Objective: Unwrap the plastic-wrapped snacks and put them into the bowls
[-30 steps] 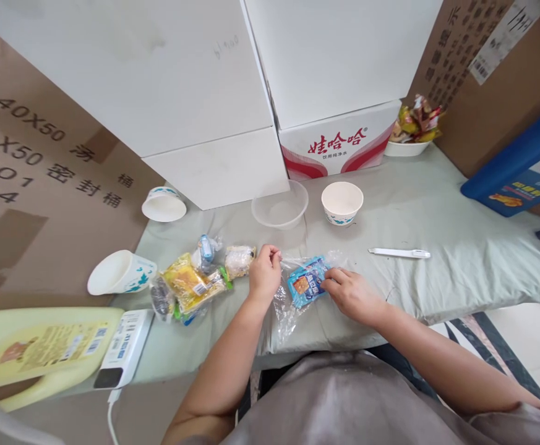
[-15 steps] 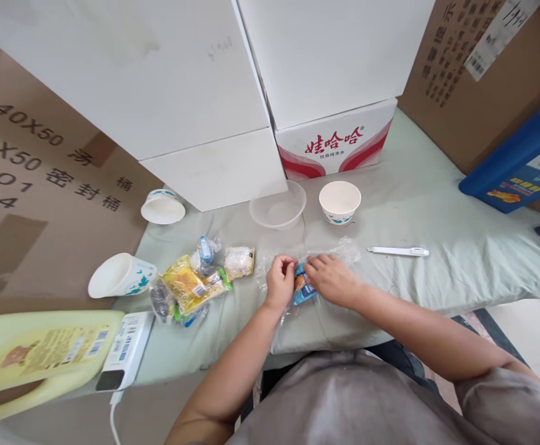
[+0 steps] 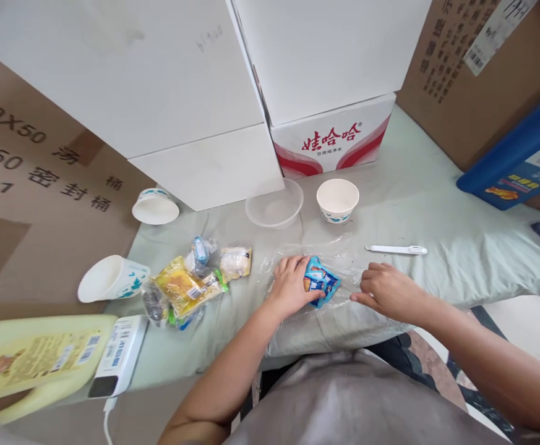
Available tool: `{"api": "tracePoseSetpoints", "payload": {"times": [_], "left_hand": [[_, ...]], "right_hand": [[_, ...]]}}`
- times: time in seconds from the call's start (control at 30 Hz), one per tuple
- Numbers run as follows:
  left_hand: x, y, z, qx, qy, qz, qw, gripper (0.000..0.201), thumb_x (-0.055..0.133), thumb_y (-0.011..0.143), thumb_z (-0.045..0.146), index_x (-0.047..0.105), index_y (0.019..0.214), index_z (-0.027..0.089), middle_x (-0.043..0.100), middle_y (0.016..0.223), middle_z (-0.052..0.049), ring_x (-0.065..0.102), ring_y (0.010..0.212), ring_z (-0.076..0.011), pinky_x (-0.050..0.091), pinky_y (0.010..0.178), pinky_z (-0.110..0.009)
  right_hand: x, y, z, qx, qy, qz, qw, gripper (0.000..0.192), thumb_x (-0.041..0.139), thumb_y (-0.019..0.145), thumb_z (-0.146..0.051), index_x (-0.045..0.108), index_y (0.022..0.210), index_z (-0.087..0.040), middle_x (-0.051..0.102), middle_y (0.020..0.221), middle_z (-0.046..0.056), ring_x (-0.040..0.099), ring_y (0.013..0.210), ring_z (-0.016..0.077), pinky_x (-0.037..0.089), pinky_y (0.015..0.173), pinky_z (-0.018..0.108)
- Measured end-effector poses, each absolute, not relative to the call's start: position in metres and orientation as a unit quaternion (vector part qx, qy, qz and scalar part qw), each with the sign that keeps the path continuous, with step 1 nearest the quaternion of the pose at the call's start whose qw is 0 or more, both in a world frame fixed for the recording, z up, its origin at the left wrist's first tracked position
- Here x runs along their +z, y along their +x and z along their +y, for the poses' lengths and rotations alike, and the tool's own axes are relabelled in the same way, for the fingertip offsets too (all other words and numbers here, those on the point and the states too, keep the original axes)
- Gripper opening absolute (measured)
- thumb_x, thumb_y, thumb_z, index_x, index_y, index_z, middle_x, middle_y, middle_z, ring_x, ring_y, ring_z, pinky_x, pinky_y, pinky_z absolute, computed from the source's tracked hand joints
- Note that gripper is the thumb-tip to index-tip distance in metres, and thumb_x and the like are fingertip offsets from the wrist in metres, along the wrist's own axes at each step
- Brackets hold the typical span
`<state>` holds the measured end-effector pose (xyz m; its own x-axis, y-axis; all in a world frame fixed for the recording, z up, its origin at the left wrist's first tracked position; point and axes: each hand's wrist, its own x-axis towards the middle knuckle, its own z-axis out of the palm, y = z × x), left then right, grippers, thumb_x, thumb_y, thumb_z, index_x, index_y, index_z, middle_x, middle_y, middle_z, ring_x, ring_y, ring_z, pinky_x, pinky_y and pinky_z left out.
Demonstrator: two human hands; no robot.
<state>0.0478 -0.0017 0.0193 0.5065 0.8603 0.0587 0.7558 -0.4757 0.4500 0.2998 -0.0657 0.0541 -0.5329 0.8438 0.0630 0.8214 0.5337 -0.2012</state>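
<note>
A small blue snack packet (image 3: 321,281) lies inside a clear plastic bag (image 3: 344,259) spread on the pale green cloth (image 3: 437,210). My left hand (image 3: 291,285) grips the packet's left side through the bag. My right hand (image 3: 385,292) sits to the right of the packet, fingers curled and pinching the bag's edge against the cloth.
A pile of snack packets (image 3: 188,287) lies left of my hands. A clear plastic bowl (image 3: 274,204), a paper bowl (image 3: 337,199) and a white pen (image 3: 396,249) lie farther back. Two tipped paper cups (image 3: 112,279) sit at the left, with white and cardboard boxes (image 3: 330,139) behind.
My right hand has slid right, off the packet, to the bag's edge. My left hand now holds the packet, and the bag lies flatter and wider.
</note>
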Motion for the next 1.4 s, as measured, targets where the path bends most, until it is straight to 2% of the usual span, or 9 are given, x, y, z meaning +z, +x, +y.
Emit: {"api": "tracePoseSetpoints", "payload": {"times": [0.13, 0.33, 0.5, 0.7, 0.9, 1.07, 1.2, 1.3, 1.4], "left_hand": [[0.029, 0.060, -0.004, 0.125, 0.846, 0.485, 0.184, 0.090, 0.091, 0.050, 0.041, 0.053, 0.129, 0.021, 0.056, 0.113, -0.009, 0.051, 0.108, -0.0311, 0.043, 0.095, -0.049], [0.045, 0.057, -0.021, 0.108, 0.869, 0.439, 0.204, 0.049, 0.088, 0.059, 0.031, 0.061, 0.099, 0.021, 0.064, 0.094, -0.004, 0.061, 0.091, -0.0252, 0.049, 0.080, -0.038], [0.053, 0.039, -0.020, 0.107, 0.789, 0.493, 0.350, 0.041, 0.086, 0.059, 0.033, 0.059, 0.089, 0.024, 0.062, 0.068, 0.005, 0.060, 0.062, -0.0164, 0.046, 0.059, -0.027], [0.088, 0.023, 0.060, 0.343, 0.567, 0.568, 0.487, 0.052, 0.085, 0.049, 0.036, 0.052, 0.085, 0.020, 0.060, 0.069, 0.006, 0.058, 0.057, -0.0123, 0.047, 0.053, -0.024], [0.114, 0.029, 0.170, 0.374, 0.555, 0.617, 0.414, 0.050, 0.087, 0.050, 0.031, 0.046, 0.076, 0.020, 0.058, 0.063, 0.005, 0.056, 0.055, -0.0130, 0.045, 0.054, -0.024], [0.112, 0.042, 0.205, 0.258, 0.645, 0.663, 0.278, 0.044, 0.088, 0.056, 0.035, 0.053, 0.077, 0.017, 0.063, 0.078, -0.004, 0.063, 0.083, -0.0239, 0.048, 0.078, -0.035], [0.117, 0.047, 0.170, 0.338, 0.763, 0.536, 0.128, 0.021, 0.068, 0.081, 0.029, 0.060, 0.094, 0.014, 0.061, 0.104, -0.011, 0.056, 0.105, -0.0246, 0.041, 0.097, -0.040], [0.107, 0.050, 0.110, 0.314, 0.834, 0.427, 0.155, 0.022, 0.046, 0.094, 0.028, 0.062, 0.099, 0.015, 0.063, 0.097, -0.007, 0.059, 0.090, -0.0180, 0.046, 0.088, -0.034], [0.075, 0.050, 0.053, 0.205, 0.897, 0.327, 0.217, 0.014, 0.065, 0.083, 0.031, 0.068, 0.092, 0.021, 0.069, 0.092, -0.003, 0.063, 0.083, -0.0166, 0.052, 0.081, -0.029]], "right_hand": [[0.048, 0.287, -0.052, 0.072, -0.506, -0.844, 0.164, 0.030, 0.045, 0.099, -0.029, 0.070, 0.090, -0.016, 0.069, 0.090, 0.010, 0.060, 0.089, 0.0222, 0.048, 0.081, 0.036], [0.001, 0.263, -0.037, 0.055, -0.522, -0.830, 0.187, 0.040, 0.045, 0.093, -0.016, 0.057, 0.132, -0.013, 0.052, 0.141, 0.016, 0.043, 0.134, 0.0284, 0.040, 0.107, 0.049], [-0.010, 0.263, -0.039, 0.045, -0.525, -0.830, 0.184, 0.039, 0.046, 0.095, -0.019, 0.058, 0.132, -0.013, 0.054, 0.140, 0.016, 0.044, 0.134, 0.0290, 0.040, 0.109, 0.049], [-0.008, 0.263, -0.039, 0.036, -0.527, -0.828, 0.187, 0.040, 0.047, 0.095, -0.020, 0.058, 0.132, -0.014, 0.055, 0.139, 0.015, 0.045, 0.134, 0.0292, 0.041, 0.108, 0.050], [-0.009, 0.263, -0.040, 0.034, -0.531, -0.826, 0.186, 0.039, 0.045, 0.096, -0.022, 0.058, 0.132, -0.016, 0.052, 0.143, 0.013, 0.043, 0.135, 0.0285, 0.040, 0.108, 0.050], [-0.007, 0.263, -0.040, 0.037, -0.530, -0.828, 0.177, 0.039, 0.044, 0.096, -0.023, 0.057, 0.132, -0.014, 0.052, 0.143, 0.013, 0.043, 0.135, 0.0285, 0.040, 0.109, 0.049], [-0.006, 0.263, -0.040, 0.038, -0.531, -0.829, 0.174, 0.039, 0.044, 0.097, -0.024, 0.057, 0.132, -0.015, 0.051, 0.144, 0.012, 0.042, 0.136, 0.0279, 0.039, 0.109, 0.048], [-0.007, 0.263, -0.040, 0.035, -0.531, -0.829, 0.172, 0.039, 0.043, 0.097, -0.024, 0.057, 0.132, -0.015, 0.050, 0.144, 0.012, 0.042, 0.136, 0.0282, 0.039, 0.109, 0.048], [-0.007, 0.262, -0.040, 0.034, -0.532, -0.829, 0.167, 0.039, 0.043, 0.097, -0.024, 0.056, 0.133, -0.015, 0.049, 0.145, 0.012, 0.041, 0.137, 0.0283, 0.037, 0.110, 0.047]]}}
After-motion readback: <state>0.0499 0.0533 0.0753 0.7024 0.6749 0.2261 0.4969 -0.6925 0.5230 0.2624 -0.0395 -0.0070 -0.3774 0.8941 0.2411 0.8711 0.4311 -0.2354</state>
